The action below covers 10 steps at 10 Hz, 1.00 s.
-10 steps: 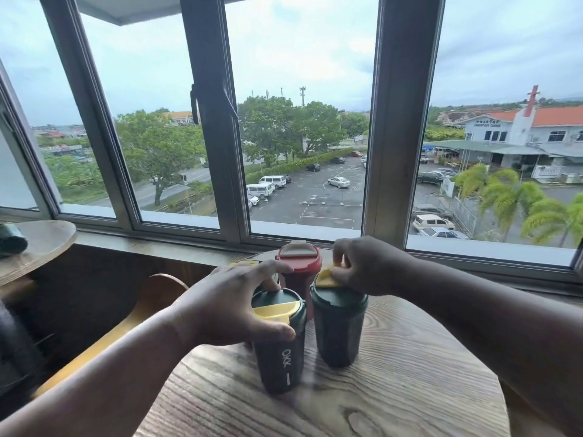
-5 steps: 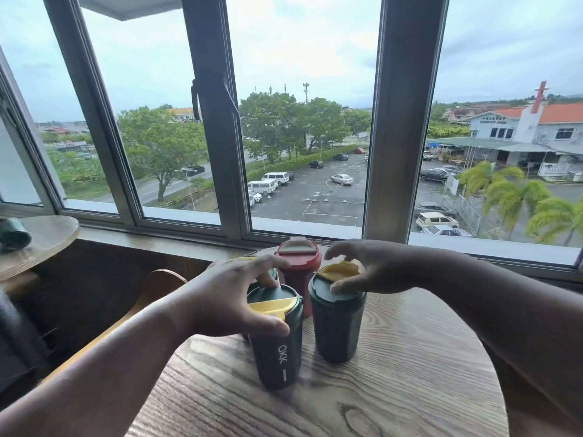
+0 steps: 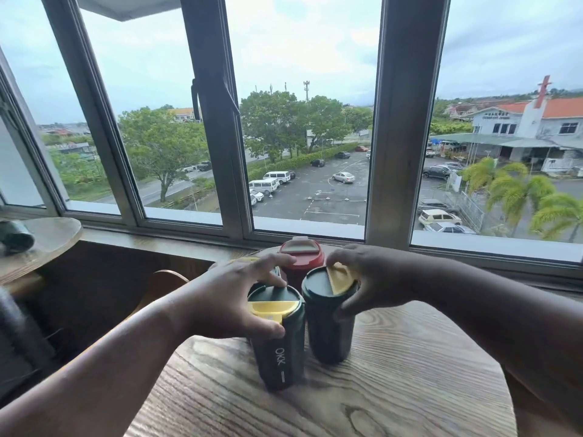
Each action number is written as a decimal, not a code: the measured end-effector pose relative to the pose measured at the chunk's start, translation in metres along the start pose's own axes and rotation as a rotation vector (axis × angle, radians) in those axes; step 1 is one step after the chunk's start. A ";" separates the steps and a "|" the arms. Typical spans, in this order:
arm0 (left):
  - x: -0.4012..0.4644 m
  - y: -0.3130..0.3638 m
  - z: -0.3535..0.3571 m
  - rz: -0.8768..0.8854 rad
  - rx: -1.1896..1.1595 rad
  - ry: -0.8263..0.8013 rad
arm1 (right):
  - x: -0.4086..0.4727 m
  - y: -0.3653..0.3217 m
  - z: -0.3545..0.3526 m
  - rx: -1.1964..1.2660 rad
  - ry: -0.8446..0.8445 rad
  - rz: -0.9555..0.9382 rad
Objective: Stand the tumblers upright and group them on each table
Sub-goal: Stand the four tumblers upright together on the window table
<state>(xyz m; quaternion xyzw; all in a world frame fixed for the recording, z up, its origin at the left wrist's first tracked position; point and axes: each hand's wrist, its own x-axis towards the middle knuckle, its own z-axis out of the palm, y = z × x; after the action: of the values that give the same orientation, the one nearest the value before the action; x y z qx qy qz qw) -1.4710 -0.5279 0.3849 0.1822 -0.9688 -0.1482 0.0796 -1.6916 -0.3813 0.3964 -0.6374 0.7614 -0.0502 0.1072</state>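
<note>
Several tumblers stand upright, close together, on the round wooden table. The front-left dark green tumbler, marked OKK, has a yellow lid flap. My left hand grips its lid, thumb in front and fingers over the back. Beside it stands a second dark green tumbler. My right hand holds that one's lid rim, thumb on the side and fingers over the top. A red tumbler stands behind them. Another yellow-lidded tumbler is mostly hidden behind my left hand.
At far left a second round table carries a dark green tumbler lying on its side. A curved wooden chair back stands between the tables. The window sill and window frame close the far side.
My right hand has gone from lying on the right tumbler's lid to spanning its rim with thumb and fingers. The yellow flap now shows at the lid's right. My left hand has barely moved.
</note>
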 end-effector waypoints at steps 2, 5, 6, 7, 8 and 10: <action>0.000 -0.003 -0.002 0.029 0.019 -0.040 | 0.009 -0.001 0.018 0.012 0.112 0.014; 0.005 -0.014 -0.004 0.144 0.210 -0.096 | 0.013 -0.004 0.032 0.154 0.261 0.041; 0.009 -0.019 -0.003 0.180 0.201 -0.070 | 0.013 -0.006 0.034 0.150 0.275 0.055; 0.017 -0.028 -0.001 0.240 0.163 -0.034 | 0.013 -0.009 0.036 0.150 0.281 0.115; 0.020 -0.032 0.000 0.298 0.128 -0.013 | 0.013 -0.011 0.036 0.133 0.270 0.179; 0.023 -0.029 -0.004 0.444 0.112 -0.013 | 0.010 -0.016 0.033 0.113 0.227 0.290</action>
<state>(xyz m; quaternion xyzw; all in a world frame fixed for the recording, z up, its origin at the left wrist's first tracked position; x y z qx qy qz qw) -1.4817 -0.5637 0.3817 -0.0323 -0.9923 -0.0743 0.0938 -1.6703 -0.3925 0.3669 -0.5043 0.8484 -0.1486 0.0625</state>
